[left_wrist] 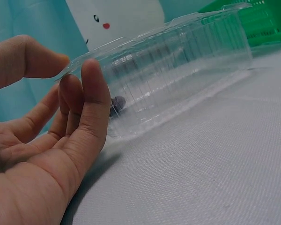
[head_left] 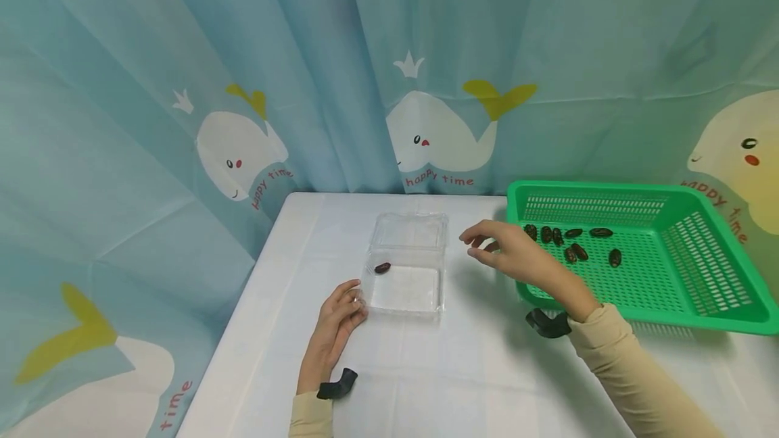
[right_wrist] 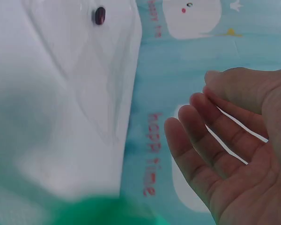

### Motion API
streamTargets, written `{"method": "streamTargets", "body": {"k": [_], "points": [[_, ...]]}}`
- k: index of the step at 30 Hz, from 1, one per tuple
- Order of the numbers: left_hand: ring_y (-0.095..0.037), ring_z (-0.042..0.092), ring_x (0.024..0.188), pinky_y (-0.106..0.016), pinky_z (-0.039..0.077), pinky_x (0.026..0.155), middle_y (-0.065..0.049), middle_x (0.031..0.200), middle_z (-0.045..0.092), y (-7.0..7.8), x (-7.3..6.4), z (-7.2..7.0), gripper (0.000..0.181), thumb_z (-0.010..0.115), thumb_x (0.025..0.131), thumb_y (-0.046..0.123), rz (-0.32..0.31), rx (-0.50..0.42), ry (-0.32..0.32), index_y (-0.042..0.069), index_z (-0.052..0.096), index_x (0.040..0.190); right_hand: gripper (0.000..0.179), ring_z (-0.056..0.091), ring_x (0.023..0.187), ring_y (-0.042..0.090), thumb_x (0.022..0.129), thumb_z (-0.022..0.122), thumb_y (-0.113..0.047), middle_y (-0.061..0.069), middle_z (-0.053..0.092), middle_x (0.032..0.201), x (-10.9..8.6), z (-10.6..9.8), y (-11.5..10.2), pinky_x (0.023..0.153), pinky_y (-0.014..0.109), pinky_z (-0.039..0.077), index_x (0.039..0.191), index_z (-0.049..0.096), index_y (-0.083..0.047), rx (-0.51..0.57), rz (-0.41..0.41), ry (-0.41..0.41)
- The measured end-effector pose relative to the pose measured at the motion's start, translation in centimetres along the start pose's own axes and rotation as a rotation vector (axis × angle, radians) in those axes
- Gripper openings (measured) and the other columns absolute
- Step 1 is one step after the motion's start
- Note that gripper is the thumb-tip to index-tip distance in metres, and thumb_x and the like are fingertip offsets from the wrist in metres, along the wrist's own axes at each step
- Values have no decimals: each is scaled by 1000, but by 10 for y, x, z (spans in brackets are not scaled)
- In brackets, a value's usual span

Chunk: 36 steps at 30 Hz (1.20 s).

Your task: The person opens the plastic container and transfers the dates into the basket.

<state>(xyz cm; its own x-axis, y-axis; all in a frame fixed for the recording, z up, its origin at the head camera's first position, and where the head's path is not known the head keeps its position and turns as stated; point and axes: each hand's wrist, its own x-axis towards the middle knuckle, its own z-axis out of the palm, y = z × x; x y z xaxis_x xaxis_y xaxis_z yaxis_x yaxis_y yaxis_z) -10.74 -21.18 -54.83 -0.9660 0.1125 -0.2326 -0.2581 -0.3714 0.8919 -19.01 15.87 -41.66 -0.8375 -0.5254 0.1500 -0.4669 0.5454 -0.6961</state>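
A clear plastic clamshell box [head_left: 404, 309] lies with its lid folded back on the white table. One dark brown date [head_left: 382, 268] is in its base, near the left wall. My left hand [head_left: 337, 320] pinches the box's near left rim between thumb and fingers, as the left wrist view confirms at the rim [left_wrist: 145, 35]. Between the box and a green basket [head_left: 608, 186], my right hand [head_left: 514, 252] hovers above the table. Its fingers [right_wrist: 192, 140] are loosely bent and hold nothing. Several dates [head_left: 601, 232] are scattered in the basket, mostly toward its left side.
The basket's slotted walls stand at the table's right, behind my right forearm. A blue-green curtain [head_left: 328, 73] with whale prints hangs along the far table edge [head_left: 341, 195] and the left side. White cloth [head_left: 426, 384] covers the table.
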Motion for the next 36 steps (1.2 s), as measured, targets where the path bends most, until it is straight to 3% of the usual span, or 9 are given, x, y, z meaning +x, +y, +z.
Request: {"method": "streamTargets", "body": {"k": [6,18,30,36], "points": [[-13,57,92,-22,54,82,0,106,55,0,-1,1,51,58,100,0,-8,-32,18,6,44,148,28,71,100,23,97,71,-5,13,73,116,11,33,-7,85,38,62,124,69,-5,53,-37,10],[-12,56,94,-22,54,83,-1,108,55,0,-1,0,49,59,100,1,-14,-27,28,7,45,147,37,70,116,32,100,66,-6,19,68,134,36,95,-25,95,40,60,136,62,2,211,100,28],[-11,56,95,-22,54,85,0,110,54,0,0,0,54,58,101,4,-5,4,7,5,39,151,40,69,120,36,98,69,-8,17,67,138,56,135,-29,96,45,60,137,63,1,188,188,-20],[-10,57,93,-21,54,84,0,111,54,-2,1,0,54,57,101,1,-11,-21,5,4,39,151,41,68,122,37,97,69,-8,19,67,138,65,149,-28,97,48,59,137,63,2,166,182,-49]]}}
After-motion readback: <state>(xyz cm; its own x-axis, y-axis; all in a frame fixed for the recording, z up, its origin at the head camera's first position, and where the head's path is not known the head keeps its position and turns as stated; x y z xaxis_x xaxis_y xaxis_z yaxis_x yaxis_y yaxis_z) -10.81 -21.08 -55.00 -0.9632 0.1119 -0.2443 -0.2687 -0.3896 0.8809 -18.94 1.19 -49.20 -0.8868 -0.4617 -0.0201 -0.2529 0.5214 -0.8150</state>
